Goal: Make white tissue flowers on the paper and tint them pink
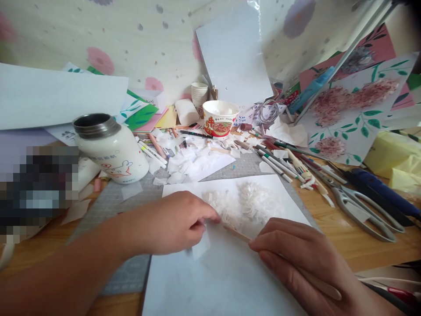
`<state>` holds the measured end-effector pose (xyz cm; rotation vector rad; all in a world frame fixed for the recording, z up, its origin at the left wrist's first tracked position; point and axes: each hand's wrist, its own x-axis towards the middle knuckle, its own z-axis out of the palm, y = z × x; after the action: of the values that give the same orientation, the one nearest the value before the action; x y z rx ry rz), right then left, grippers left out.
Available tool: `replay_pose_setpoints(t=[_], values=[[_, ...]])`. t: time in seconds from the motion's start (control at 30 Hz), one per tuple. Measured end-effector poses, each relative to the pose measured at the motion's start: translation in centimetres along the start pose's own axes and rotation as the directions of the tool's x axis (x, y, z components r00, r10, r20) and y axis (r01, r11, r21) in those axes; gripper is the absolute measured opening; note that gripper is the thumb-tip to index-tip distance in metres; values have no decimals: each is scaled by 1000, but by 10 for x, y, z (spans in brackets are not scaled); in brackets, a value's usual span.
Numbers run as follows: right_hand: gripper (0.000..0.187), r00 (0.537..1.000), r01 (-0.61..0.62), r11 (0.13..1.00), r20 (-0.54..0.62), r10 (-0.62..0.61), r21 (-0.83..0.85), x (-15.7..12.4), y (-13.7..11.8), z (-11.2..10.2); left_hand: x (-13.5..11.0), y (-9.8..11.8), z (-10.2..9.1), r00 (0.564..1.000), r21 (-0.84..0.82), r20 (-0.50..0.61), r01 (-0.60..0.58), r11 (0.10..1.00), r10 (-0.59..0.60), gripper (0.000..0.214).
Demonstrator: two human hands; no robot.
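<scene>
My right hand [296,254] grips a flat wooden craft stick [238,234], whose rounded back end sticks out below the palm. The stick's front tip reaches the edge of a ruffled white paper tuft [223,204]. My left hand [177,221] is beside that tip, index finger stretched to the tuft and the other fingers curled under. A thin translucent paper scrap [201,245] shows just below the curled fingers; whether they hold it is hidden. Another fluffy white tuft [259,202] is at the right on the white sheet [184,285].
Beyond the sheet lie torn white paper pieces [189,164] and a red-and-white paper bowl [221,118]. A wide-mouthed white bottle [113,151] stands left. Pens [276,164] and large scissors [358,208] lie right, before a flower picture [358,109]. A cutting mat [98,210] is underneath.
</scene>
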<state>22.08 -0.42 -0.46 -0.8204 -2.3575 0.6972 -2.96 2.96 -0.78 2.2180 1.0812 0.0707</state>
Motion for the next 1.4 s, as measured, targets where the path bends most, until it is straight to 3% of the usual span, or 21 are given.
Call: replay_pose_setpoints(t=[0.37, 0.53, 0.77, 1.0, 1.27, 1.4], values=[[17, 993, -96, 995, 75, 95, 17, -3, 3, -8, -1, -2, -1, 1000, -8, 1, 29, 1000, -29, 39], [19, 1000, -18, 996, 6, 17, 91, -5, 7, -4, 0, -1, -2, 999, -22, 35, -15, 1000, 15, 39], [19, 999, 46, 998, -13, -46, -47, 5, -1, 1, 0, 1, 2, 1000, 35, 9, 22, 999, -22, 37], [22, 999, -21, 996, 46, 25, -92, 2, -3, -8, 0, 3, 1, 1000, 49, -1, 22, 999, -22, 37], [17, 995, -78, 996, 63, 76, 43, -7, -2, -11, -1, -2, -1, 1000, 27, -8, 26, 999, -26, 32], [15, 990, -120, 993, 80, 119, -1, -10, -1, -13, -2, -3, -3, 1000, -20, 19, -5, 1000, 5, 26]])
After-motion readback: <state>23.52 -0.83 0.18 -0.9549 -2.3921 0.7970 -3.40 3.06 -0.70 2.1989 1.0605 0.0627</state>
